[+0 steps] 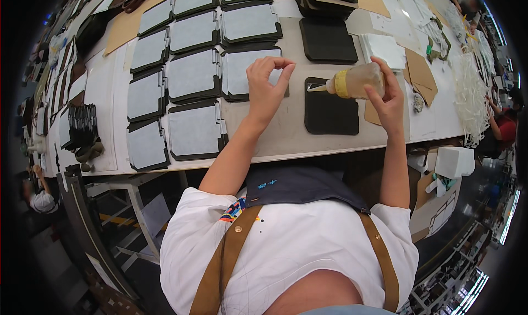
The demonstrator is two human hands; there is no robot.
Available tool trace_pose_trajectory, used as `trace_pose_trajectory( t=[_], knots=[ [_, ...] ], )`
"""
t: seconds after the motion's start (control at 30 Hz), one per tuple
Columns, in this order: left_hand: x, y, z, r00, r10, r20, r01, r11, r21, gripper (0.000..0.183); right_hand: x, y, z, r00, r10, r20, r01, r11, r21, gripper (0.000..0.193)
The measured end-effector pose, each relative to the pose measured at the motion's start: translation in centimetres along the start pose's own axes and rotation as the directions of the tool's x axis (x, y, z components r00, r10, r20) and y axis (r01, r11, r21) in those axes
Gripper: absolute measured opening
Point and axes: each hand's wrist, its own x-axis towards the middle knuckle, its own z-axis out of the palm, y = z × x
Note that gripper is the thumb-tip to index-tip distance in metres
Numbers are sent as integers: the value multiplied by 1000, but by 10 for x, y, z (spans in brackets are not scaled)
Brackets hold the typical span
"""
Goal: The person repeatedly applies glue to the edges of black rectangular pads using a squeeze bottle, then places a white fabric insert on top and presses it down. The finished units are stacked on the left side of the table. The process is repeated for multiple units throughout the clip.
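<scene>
My right hand (389, 98) grips a translucent squeeze bottle (360, 81) with a yellow band around its shoulder. The bottle lies tilted nearly level, its narrow nozzle pointing left over the upper left corner of a black rectangular panel (331, 114). Whether the tip touches the panel I cannot tell. My left hand (268, 87) hovers above the right end of a stack of pale-faced, black-edged panels (235, 76). Its thumb and forefinger come together in a pinch; anything between the tips is too small to make out. Another black panel (329, 40) lies just beyond the bottle.
Several more pale-faced stacks (193, 76) stand in rows to the left. A tall black stack (325, 0) rises at the back. White sheets (381, 51) and brown card pieces (421, 73) lie on the right. The table's front edge (308, 152) runs before my waist.
</scene>
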Motion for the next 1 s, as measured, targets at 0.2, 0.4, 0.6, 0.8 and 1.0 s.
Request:
trace_pose_trajectory(
  t=[0.2, 0.4, 0.6, 0.8, 1.0],
  knots=[
    [-1, -1, 3, 1000, -8, -16, 7, 1000, -21, 9, -8, -5, -6, 998, 42, 42, -43, 999, 20, 61],
    [-1, -2, 0, 1000, -13, -1, 13, 1000, 0, 11, -25, -8, -11, 988, 132, 81, -137, 989, 61, 61],
    [-2, -3, 0, 999, -33, 10, 33, 999, -7, 13, -42, -5, -16, 991, 85, 102, -90, 995, 52, 62],
    [-2, -5, 4, 998, -57, -1, 57, 998, -29, 12, -53, 22, -45, 953, 292, -76, -95, 529, 843, 67],
    [-2, -8, 3, 996, -88, 14, 88, 994, -62, 11, -41, 49, -75, 856, 448, -259, 31, 455, 890, 58]
  ],
)
